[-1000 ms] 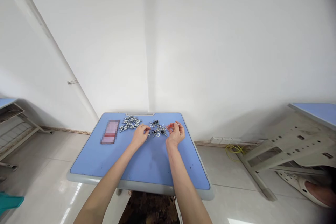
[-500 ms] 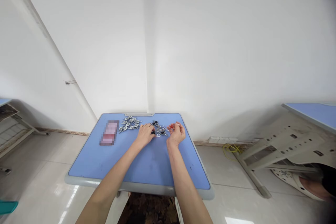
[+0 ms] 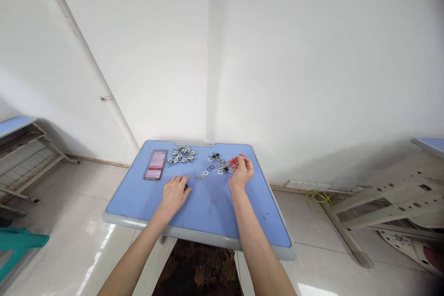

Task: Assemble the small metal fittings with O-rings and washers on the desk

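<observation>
The left hand (image 3: pixel 175 194) lies low over the worktop (image 3: pixel 208 212), palm down, with its fingers curled together. Its grip is closed to a narrow pinch: a small black piece (image 3: pixel 186 187) shows between thumb and forefinger, mostly covered by them, so its full shape cannot be told. This hand is apart from both heaps of metal parts, on the side nearer the person.

The right hand (image 3: pixel 242 172) is turned partly upward at the right side of the worktop. Its grip is closed around the red handle of a thin screwdriver (image 3: pixel 225 166), thumb and fingers bent about it. The shaft points left and slightly down, across the right heap (image 3: pixel 218 157) of small metal and black parts; whether the tip touches anything cannot be told.

Between the hands, just left of that heap, lie two dark rings (image 3: pixel 210 168), close together, and a pale metal plate (image 3: pixel 205 173) beside them. Farther left, near the far edge, is the left heap (image 3: pixel 181 154) of metal parts with rods sticking out. Beside it rests a flat pink thing (image 3: pixel 155 165), its surface blurred.
</observation>
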Motion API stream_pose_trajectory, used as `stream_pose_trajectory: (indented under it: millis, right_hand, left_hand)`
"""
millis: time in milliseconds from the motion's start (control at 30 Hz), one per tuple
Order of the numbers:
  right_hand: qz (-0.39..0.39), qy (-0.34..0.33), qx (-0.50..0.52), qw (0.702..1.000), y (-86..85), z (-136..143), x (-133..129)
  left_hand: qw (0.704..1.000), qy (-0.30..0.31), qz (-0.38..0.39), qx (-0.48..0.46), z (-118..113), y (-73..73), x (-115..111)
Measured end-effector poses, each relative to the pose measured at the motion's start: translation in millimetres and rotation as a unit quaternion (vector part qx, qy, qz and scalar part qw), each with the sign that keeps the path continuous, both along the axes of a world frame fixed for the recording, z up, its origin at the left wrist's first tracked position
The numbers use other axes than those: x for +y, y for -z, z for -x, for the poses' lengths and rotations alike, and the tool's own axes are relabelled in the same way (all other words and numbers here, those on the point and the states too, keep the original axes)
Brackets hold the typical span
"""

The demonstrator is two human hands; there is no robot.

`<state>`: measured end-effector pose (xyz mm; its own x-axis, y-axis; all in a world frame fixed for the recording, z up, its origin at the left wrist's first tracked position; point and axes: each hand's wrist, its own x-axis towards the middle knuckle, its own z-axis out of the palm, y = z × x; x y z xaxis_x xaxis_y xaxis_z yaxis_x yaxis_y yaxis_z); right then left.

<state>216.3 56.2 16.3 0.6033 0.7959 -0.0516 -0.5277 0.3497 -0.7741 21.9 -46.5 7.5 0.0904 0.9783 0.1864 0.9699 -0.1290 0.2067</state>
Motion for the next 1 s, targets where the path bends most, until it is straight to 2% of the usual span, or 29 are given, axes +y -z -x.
stream_pose_trajectory:
  millis: [133,200,300,400,533,633,833,1000]
  right_hand:
    - [0.001,-0.008,-0.018,1.000,1.8,1.3,-1.8]
    - [0.002,-0.009,-0.024,1.000,2.9,1.2,-1.7]
    - [0.006,-0.011,-0.029,0.999,3.6,0.9,-0.8]
    - [0.007,-0.015,-0.034,0.999,3.1,0.8,-0.5]
    - [0.008,-0.019,-0.044,0.999,2.0,0.9,-2.2]
    - [0.006,-0.021,-0.056,0.998,1.1,1.6,-4.0]
    - [-0.013,-0.027,-0.100,0.995,-0.5,5.3,-5.5]
    - [-0.028,0.001,-0.149,0.988,-1.6,6.6,-4.4]
  left_hand:
    - [0.995,-0.027,0.058,-0.073,2.5,-8.1,2.0]
    - [0.990,-0.032,0.049,-0.126,12.7,-12.3,2.4]
    - [0.979,0.041,0.048,-0.194,28.8,-11.6,0.3]
    - [0.970,0.112,0.058,-0.208,32.0,-2.9,-1.6]
    - [0.967,0.133,0.057,-0.209,19.9,9.4,2.0]
    - [0.962,0.143,0.062,-0.223,14.1,11.8,5.0]
    - [0.948,0.163,0.093,-0.256,22.7,2.1,11.9]
    - [0.956,0.116,0.011,-0.269,26.4,-13.7,48.1]
